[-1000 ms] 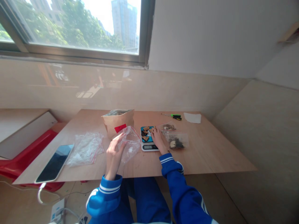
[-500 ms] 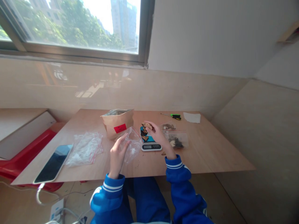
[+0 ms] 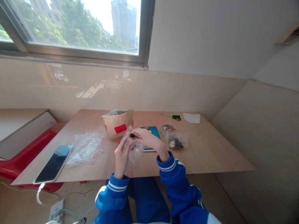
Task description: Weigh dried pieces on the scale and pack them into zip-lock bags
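Left hand (image 3: 121, 157): grasping a clear zip bag (image 3: 135, 153) by its edge. Right hand (image 3: 147, 140): pinching a dark piece (image 3: 133, 135) at the bag's mouth. Digital scale (image 3: 151, 132) at one o'clock; kraft pouch (image 3: 118, 124) at eleven.

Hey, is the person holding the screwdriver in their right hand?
No, the right hand is at the clear plastic bag, while the green-handled screwdriver lies at the far side of the wooden table.

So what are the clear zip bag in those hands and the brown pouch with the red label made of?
The clear zip-top bag looks like thin, glossy plastic film: it is see-through and creased, with shiny highlights. The brown pouch looks like matte kraft paper, and its open top shows a silvery lining, probably foil or metallised film.
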`<state>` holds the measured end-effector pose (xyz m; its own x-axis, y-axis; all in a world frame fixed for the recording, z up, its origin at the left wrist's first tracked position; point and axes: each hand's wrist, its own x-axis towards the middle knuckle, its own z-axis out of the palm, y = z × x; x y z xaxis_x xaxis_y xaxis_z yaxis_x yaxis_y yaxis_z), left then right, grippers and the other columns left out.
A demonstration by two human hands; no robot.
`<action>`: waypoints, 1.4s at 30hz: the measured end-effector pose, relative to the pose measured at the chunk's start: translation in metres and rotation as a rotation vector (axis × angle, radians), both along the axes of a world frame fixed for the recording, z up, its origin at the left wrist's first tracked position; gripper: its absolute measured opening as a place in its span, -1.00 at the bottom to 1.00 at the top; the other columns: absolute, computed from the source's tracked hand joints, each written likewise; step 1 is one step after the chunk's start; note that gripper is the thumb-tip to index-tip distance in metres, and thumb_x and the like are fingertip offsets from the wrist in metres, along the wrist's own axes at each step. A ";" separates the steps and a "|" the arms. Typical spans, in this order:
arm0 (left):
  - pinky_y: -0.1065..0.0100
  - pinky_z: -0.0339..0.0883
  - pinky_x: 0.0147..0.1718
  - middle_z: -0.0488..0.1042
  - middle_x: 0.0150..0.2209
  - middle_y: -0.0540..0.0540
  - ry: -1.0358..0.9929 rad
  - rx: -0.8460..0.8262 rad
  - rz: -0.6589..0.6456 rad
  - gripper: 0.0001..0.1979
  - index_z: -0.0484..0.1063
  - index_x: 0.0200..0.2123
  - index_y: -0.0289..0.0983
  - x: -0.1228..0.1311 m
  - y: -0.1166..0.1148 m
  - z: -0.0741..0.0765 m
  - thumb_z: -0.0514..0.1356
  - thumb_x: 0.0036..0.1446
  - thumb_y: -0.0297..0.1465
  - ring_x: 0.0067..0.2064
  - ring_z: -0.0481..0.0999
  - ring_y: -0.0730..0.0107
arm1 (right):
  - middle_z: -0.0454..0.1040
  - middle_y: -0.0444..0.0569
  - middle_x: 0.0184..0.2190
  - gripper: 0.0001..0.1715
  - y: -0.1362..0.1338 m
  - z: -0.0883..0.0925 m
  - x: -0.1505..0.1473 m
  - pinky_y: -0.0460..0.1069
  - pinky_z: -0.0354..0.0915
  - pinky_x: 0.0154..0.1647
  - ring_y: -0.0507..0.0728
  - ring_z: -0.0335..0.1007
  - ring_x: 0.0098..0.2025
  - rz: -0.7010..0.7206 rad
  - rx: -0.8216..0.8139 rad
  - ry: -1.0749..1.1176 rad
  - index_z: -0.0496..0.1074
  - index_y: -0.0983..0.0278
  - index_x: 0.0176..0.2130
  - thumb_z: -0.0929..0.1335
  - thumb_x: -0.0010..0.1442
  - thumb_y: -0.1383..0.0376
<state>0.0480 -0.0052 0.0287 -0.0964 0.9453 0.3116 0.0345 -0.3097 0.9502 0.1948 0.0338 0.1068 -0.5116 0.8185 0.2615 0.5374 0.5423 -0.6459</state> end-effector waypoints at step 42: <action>0.13 0.22 0.20 0.37 0.20 -0.18 -0.344 -0.073 -0.017 -0.45 0.23 0.24 -0.16 -0.004 0.006 -0.012 0.18 0.20 -0.21 0.24 0.31 0.19 | 0.52 0.12 -0.05 -0.61 0.048 -0.113 0.054 0.10 0.32 0.03 0.20 0.43 -0.02 -0.594 0.118 0.062 0.45 0.28 0.00 0.34 0.16 0.29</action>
<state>0.0440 0.0007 0.0168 -0.1680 0.9662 0.1954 -0.2965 -0.2386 0.9248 0.2487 0.0820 -0.0066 0.0422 0.9229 0.3827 0.7335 0.2314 -0.6391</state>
